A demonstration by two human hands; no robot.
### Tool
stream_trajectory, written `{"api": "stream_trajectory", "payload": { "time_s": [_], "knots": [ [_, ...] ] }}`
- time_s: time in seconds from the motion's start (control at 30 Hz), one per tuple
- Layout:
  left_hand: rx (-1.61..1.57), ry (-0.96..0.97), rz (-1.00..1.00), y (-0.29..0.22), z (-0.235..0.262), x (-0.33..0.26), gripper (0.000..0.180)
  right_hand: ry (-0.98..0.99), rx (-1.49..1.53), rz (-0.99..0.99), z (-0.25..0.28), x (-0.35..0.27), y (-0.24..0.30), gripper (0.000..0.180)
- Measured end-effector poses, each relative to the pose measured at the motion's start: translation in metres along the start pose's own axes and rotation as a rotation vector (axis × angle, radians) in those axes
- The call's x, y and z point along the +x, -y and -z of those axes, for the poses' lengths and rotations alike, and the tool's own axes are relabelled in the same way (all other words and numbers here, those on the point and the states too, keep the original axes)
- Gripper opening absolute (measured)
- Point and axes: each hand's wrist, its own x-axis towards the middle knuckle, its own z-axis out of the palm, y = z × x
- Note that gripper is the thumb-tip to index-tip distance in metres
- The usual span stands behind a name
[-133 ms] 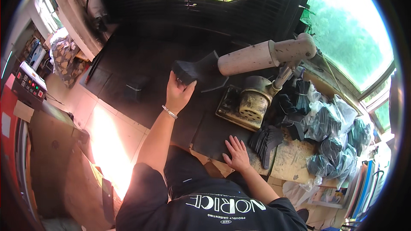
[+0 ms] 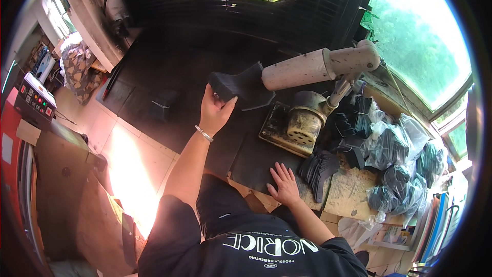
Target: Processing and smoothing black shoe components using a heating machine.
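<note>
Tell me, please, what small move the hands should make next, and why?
Perhaps the right hand should come up to steady the far end of the black layered-looking piece: only the left hand grips it, at its near end, while the right lies open on the black tabletop.

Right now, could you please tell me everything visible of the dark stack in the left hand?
The dark stack looks like thin matte black pieces layered together, ridged at its left end and flaring toward the right. The left hand grips its left end; its right end appears beside the pale cylinder, contact unclear.
</note>
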Motion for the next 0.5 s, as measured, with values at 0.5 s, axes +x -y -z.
{"api": "stream_trajectory", "payload": {
  "time_s": [0.5],
  "knots": [
    [-0.157, 0.050, 0.058, 0.039, -0.043, 0.026, 0.048, 0.010, 0.003, -0.010, 0.001, 0.001, 0.001, 0.061]
  ]
}}
